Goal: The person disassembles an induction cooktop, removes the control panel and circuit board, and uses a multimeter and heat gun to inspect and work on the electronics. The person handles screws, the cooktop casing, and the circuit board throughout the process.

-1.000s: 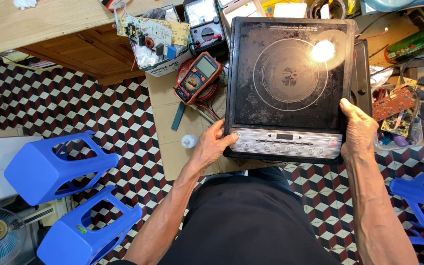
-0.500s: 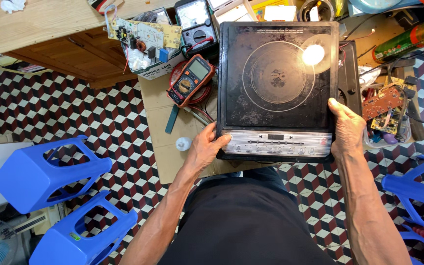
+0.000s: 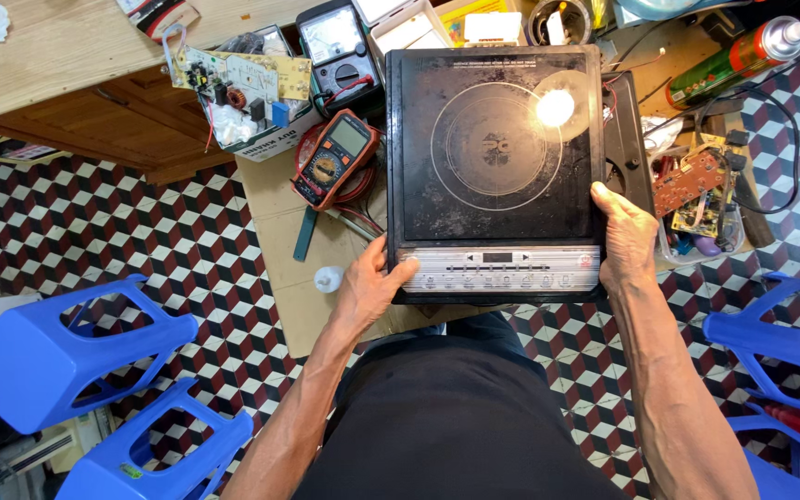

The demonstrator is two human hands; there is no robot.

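Note:
I hold a black induction cooktop [image 3: 497, 167] flat in front of me, its glass top up and its silver control strip [image 3: 502, 270] nearest to me. My left hand [image 3: 372, 287] grips the near left corner, thumb on the control strip. My right hand [image 3: 627, 236] grips the right edge near the front. A lamp's reflection glares on the glass at the upper right. The cooktop hangs over a sheet of cardboard [image 3: 284, 241] on the tiled floor.
An orange multimeter [image 3: 335, 157], a circuit board [image 3: 238, 83] and an analogue meter [image 3: 335, 42] lie at the upper left. Another circuit board [image 3: 692, 181] and a green spray can [image 3: 729, 60] lie right. Blue plastic stools [image 3: 57, 352] flank me. A small white bottle [image 3: 328, 278] stands on the cardboard.
The cooktop sits a little higher and more centred in view than before. My left thumb has come up onto the control strip; both hands keep their grip.

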